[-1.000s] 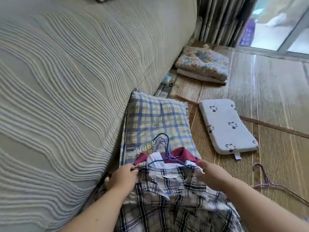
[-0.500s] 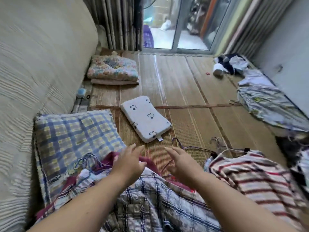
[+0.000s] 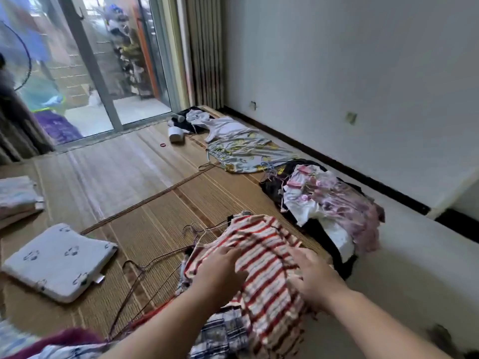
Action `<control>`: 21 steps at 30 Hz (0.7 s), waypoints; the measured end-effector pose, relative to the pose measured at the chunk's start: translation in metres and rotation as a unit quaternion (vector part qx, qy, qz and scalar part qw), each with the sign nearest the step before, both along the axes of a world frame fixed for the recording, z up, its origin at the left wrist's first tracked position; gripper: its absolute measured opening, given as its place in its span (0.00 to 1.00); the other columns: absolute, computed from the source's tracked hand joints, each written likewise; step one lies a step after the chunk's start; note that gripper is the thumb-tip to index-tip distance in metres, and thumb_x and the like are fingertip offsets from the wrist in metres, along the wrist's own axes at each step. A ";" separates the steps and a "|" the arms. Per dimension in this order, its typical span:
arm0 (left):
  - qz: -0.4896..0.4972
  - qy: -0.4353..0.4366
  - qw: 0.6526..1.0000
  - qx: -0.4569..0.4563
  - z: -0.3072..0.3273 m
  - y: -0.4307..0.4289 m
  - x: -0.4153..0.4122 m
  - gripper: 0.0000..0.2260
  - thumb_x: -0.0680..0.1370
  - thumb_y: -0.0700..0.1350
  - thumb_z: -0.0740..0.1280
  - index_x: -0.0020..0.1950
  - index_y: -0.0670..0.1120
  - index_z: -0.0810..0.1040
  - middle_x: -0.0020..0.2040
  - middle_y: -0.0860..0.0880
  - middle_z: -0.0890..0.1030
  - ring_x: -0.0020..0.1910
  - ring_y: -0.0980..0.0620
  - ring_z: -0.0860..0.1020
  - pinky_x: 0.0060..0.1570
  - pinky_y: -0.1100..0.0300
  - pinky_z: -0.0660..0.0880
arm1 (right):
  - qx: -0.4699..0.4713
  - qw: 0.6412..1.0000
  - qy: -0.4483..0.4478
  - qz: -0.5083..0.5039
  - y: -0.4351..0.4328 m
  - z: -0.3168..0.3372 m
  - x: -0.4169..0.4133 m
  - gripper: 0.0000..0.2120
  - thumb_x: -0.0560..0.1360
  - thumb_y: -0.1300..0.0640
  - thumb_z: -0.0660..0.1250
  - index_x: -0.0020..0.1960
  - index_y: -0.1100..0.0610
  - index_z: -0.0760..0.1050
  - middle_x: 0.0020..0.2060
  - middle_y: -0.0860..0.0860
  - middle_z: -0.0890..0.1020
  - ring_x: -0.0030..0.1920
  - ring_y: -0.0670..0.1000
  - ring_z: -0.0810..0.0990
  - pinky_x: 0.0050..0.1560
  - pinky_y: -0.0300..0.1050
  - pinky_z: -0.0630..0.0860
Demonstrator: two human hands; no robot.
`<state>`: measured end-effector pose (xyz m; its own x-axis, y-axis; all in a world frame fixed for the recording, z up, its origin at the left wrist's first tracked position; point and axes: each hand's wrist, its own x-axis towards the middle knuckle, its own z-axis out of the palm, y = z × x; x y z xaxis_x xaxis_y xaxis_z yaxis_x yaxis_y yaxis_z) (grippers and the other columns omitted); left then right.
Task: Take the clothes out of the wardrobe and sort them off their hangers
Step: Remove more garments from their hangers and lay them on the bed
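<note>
A red-and-white striped garment (image 3: 261, 257) lies crumpled on the woven mat (image 3: 124, 177) in front of me. My left hand (image 3: 220, 270) rests on its left part and my right hand (image 3: 315, 277) rests on its right part, fingers fairly straight. A thin wire hanger (image 3: 198, 233) pokes out at the garment's top edge. More bare wire hangers (image 3: 137, 283) lie on the mat to the left. A dark plaid shirt (image 3: 220, 335) sits under my forearms, with a maroon garment (image 3: 70, 335) at the bottom left.
Clothes lie in heaps along the right wall: a pink floral pile on black cloth (image 3: 331, 203), a grey yellow-print piece (image 3: 246, 154), and a white-and-black heap (image 3: 197, 117). A panda-print pillow (image 3: 57, 260) and folded bedding (image 3: 15, 198) lie left. A glass sliding door (image 3: 103, 73) stands beyond.
The view has swung right, away from the bed and the checked pillow. Both hands let go of the plaid shirt, reached right, and now lie on the striped garment.
</note>
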<state>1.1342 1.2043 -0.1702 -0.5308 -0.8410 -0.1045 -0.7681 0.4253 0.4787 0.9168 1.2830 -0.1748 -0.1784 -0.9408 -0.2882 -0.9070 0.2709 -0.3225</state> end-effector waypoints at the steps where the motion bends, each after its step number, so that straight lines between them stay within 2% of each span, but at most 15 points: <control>1: -0.009 0.000 1.000 0.003 0.000 0.004 -0.029 0.23 0.74 0.54 0.66 0.70 0.56 0.69 0.67 0.51 0.73 0.64 0.50 0.71 0.62 0.58 0.69 | 0.009 1.000 0.004 -0.010 0.007 0.003 -0.029 0.30 0.76 0.42 0.60 0.75 0.43 0.54 0.75 0.48 0.56 0.72 0.52 0.60 0.70 0.50 0.61; 5: -0.036 0.009 0.999 0.027 0.005 0.019 -0.164 0.23 0.74 0.54 0.65 0.70 0.57 0.68 0.67 0.51 0.72 0.64 0.50 0.72 0.59 0.60 0.69 | 0.017 0.998 0.025 -0.053 0.035 0.033 -0.153 0.30 0.75 0.44 0.62 0.74 0.45 0.57 0.75 0.50 0.57 0.73 0.52 0.60 0.71 0.49 0.60; 9: -0.056 0.010 0.998 0.031 0.015 0.011 -0.254 0.23 0.74 0.54 0.65 0.69 0.57 0.69 0.65 0.51 0.73 0.61 0.52 0.74 0.57 0.61 0.69 | -0.002 0.997 0.006 -0.083 0.038 0.058 -0.234 0.27 0.75 0.45 0.62 0.73 0.45 0.61 0.74 0.50 0.59 0.71 0.52 0.63 0.69 0.46 0.64; 14: -0.065 -0.001 0.997 0.049 0.010 -0.027 -0.327 0.25 0.74 0.54 0.66 0.71 0.55 0.67 0.65 0.49 0.72 0.63 0.51 0.73 0.61 0.61 0.68 | -0.014 0.995 -0.022 -0.092 0.012 0.052 -0.298 0.27 0.76 0.47 0.63 0.73 0.46 0.62 0.74 0.49 0.59 0.71 0.52 0.64 0.68 0.44 0.64; 21: -0.044 0.000 0.996 0.076 -0.024 -0.112 -0.414 0.24 0.75 0.54 0.65 0.71 0.56 0.67 0.67 0.51 0.72 0.61 0.51 0.75 0.58 0.59 0.71 | 0.017 0.995 -0.032 -0.088 -0.078 0.018 -0.394 0.27 0.76 0.46 0.62 0.73 0.45 0.62 0.74 0.49 0.58 0.72 0.51 0.62 0.70 0.47 0.62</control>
<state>0.7206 1.0919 -0.1940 -0.6016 -0.7660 -0.2266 -0.7312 0.4138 0.5424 0.5224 1.2046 -0.1566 -0.3204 -0.8861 -0.3349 -0.8220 0.4358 -0.3666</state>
